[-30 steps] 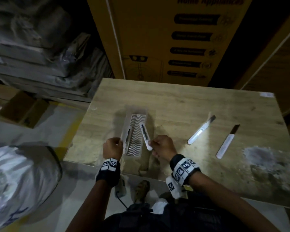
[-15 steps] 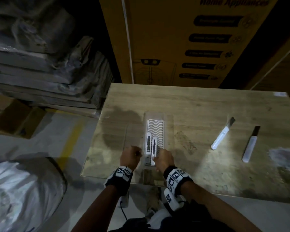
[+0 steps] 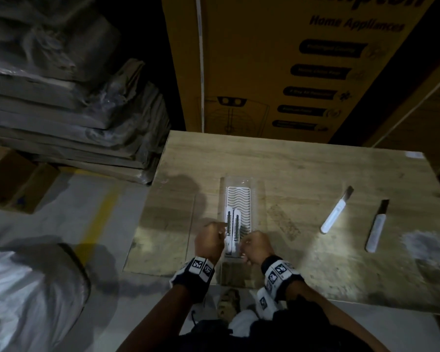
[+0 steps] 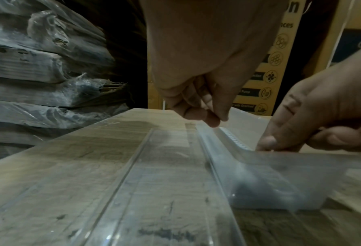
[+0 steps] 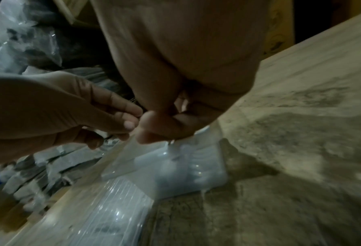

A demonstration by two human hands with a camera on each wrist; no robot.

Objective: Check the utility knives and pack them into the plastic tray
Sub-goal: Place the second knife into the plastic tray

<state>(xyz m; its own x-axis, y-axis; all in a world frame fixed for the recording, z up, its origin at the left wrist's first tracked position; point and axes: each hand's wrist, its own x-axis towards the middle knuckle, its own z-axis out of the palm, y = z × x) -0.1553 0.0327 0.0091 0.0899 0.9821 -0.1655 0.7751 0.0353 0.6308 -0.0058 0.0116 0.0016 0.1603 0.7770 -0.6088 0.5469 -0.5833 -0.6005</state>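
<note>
A clear plastic tray with a white wavy insert lies at the table's near middle. Two white utility knives lie in it side by side, the left one touching the right one. My left hand pinches the near end of the left knife with curled fingers. My right hand pinches the near end of the right knife. The left wrist view shows my left hand over the tray's well and my right hand. Two more knives lie to the right, blades out.
The tray's flat clear lid lies open to the left, reaching the table's near edge. A tall yellow carton stands behind the table. Wrapped flat packs are stacked at the left. A pale worn patch marks the table's right.
The right knife, held slanted at the tray's right side one second ago, now lies straight beside the left knife. Both hands have drawn together at the knives' near ends.
</note>
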